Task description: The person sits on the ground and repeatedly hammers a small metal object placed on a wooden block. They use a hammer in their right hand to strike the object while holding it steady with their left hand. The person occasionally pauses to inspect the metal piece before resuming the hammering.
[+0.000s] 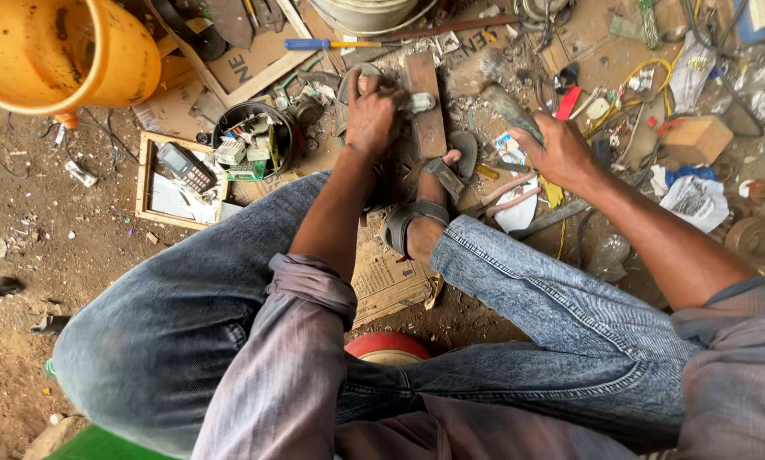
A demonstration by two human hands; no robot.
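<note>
Head camera looks straight down, and what I watch is how the worn brown wooden block [426, 106] lies against my two hands. Its long axis runs straight away from me, from my sandalled foot [425, 204] at its near end toward the clutter beyond. My left hand [370, 115] sits just to the left of that block, fingers curled down and pressed together on a small grey metal piece [420, 102] that rests against the block's left edge near its far half. So the block lies immediately to the right of the left hand, touching what it grips.

My right hand [561, 152] is off to the right of the block, well apart from it, closed around a dark tapered tool [509, 109] whose tip points up and left, toward the block's far end. I cannot tell what kind of tool it is. The left hand is clearly the nearer one to the block.

Left of the left hand sits a round black container of scraps [250, 140] on the dirt floor [50, 247].
</note>
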